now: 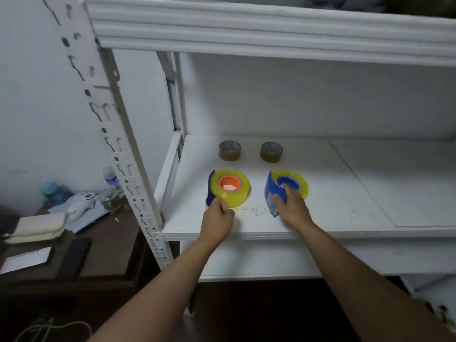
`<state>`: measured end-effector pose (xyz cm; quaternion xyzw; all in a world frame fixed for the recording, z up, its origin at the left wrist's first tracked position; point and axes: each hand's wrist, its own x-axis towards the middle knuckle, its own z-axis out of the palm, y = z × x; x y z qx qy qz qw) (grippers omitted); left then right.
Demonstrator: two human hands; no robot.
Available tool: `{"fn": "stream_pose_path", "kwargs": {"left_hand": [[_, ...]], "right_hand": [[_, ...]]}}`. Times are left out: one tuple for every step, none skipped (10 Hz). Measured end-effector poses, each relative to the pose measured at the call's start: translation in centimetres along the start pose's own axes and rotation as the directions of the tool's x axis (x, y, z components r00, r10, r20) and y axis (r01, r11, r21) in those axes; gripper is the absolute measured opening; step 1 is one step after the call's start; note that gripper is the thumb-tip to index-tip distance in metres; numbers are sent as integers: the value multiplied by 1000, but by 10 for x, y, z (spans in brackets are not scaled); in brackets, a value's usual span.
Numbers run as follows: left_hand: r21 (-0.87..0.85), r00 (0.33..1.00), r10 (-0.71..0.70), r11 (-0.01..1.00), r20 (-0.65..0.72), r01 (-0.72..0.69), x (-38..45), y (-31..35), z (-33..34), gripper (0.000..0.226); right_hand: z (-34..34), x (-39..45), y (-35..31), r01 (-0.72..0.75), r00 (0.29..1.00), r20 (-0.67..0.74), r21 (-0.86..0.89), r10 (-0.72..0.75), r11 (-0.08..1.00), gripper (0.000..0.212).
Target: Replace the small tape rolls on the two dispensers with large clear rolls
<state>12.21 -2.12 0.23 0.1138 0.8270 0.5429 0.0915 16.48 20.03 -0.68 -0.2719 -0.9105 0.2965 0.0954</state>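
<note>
Judging from how things lie on the white shelf (320, 193), the swap looks nearly finished. Two large yellowish clear rolls sit side by side near the front edge, each already mounted on a dispenser. The left large roll (232, 195) turns on an orange hub, with the dark blue dispenser (211, 187) showing at its left side. The right large roll (299, 185) sits on a lighter blue dispenser (271, 193), whose blue hub fills the core.

Farther back on the shelf stand the two small brown rolls, the left small roll (229, 150) and the right small roll (271, 152), well apart from the dispensers and from each other. They look to have been taken off and set aside.

The left hand (218, 214) has its fingers curled in at the near end of the dark blue dispenser, just beside the left large roll; it seems to pinch the dispenser's tip or a tape end, though which one is too small to tell. The right hand (291, 206) grips the lighter blue dispenser, thumb on its side plate and fingers reaching toward the hub.

What appears left is small: perhaps seating the rolls fully, threading tape to the cutters, and letting go. Whether the tape ends are already fed through cannot be made out.

To the left, a dark tabletop (106, 255) carries a water bottle (111, 178), cloths and a phone (74, 255).
</note>
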Motion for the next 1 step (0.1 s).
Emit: {"fn": "stream_pose_path", "kwargs": {"left_hand": [[21, 1000, 18, 1000, 23, -19, -3, 16, -7, 31]], "right_hand": [[-1, -10, -7, 25, 997, -70, 2, -25, 1000, 49]]}}
